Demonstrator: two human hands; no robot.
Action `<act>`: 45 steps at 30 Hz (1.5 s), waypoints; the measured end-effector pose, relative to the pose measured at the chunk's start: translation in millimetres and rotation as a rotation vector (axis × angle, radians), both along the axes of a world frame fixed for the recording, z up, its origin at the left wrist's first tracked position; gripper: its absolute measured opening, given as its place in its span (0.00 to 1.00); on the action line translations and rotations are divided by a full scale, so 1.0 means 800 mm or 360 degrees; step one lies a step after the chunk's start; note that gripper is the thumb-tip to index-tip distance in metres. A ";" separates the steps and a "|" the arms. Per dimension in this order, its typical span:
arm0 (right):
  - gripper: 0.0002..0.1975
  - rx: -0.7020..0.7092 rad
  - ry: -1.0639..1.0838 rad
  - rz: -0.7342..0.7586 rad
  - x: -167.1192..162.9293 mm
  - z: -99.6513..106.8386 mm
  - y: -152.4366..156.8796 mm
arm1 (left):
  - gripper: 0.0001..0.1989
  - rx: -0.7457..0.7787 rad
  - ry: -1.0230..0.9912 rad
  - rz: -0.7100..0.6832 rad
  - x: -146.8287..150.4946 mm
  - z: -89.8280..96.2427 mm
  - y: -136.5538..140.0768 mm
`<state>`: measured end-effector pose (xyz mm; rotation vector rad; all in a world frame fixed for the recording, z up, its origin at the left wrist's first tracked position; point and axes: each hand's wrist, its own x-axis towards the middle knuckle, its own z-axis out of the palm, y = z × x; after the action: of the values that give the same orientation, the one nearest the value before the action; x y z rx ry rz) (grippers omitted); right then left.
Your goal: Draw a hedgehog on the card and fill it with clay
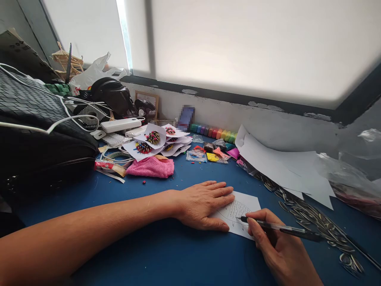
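Observation:
On the blue tabletop lies a small white sheet of paper [251,202] with a rounded outline, rows of small marks inside it and short legs drawn below. My left hand [205,204] rests flat over the sheet's left part, fingers stretched out, and covers some of the drawing. In my right hand [275,242] is a black pen [279,227] with a clear barrel. Its tip meets the drawing, or hovers just above it, near the lower middle. To the right of the pen, striped sunflower seeds [309,214] lie scattered.
Large white sheets [279,163] lean at the back right. A pink cloth [151,167] and finished seed-decorated papers [153,139] sit back left, beside a black woven bag [44,131]. Colourful clay packets [212,156] lie near a row of coloured tubs [214,133].

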<state>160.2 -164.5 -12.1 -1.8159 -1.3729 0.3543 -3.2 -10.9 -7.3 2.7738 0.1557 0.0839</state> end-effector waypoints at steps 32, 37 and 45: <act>0.15 0.0007 -0.0299 0.0117 0.020 0.002 0.005 | 0.39 0.0014 -0.0030 -0.0007 -0.001 0.000 0.001; 0.15 -0.0020 -0.0269 0.0127 0.018 0.004 0.003 | 0.38 -0.0005 -0.0025 -0.0007 -0.002 0.001 0.001; 0.18 0.0018 -0.0179 -0.0085 0.007 0.012 0.000 | 0.37 0.0014 -0.0032 -0.0012 -0.002 0.001 0.000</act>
<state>166.0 -164.2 -2.9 -1.8835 -1.3968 0.2184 -4.7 -10.8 -6.5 2.7813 0.1399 0.1110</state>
